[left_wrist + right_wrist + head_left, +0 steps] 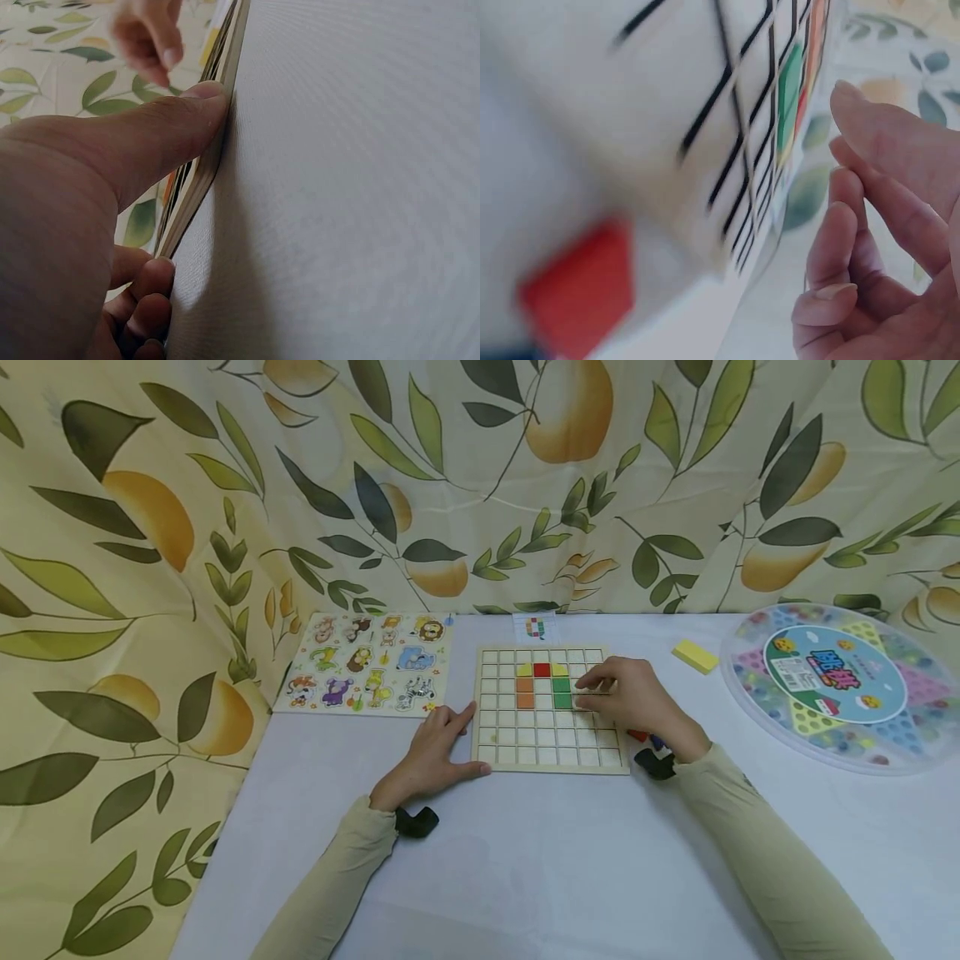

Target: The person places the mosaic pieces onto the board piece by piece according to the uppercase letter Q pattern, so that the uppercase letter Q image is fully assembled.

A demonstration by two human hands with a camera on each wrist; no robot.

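Illegible lettering (832, 668) on round label (836, 677)

L fingers (471, 770) touch grid brd (545, 735); R fingers (597, 673) over.

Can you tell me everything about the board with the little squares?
The board is thin and flat, with pale squares, dark lines and a tan rim that looks wooden. It lies on the white table. Its coloured pieces make an arch: one red piece between two yellow pieces, two orange pieces down the left, two green pieces down the right. The left hand touches its edge; the right hand is over its right side.
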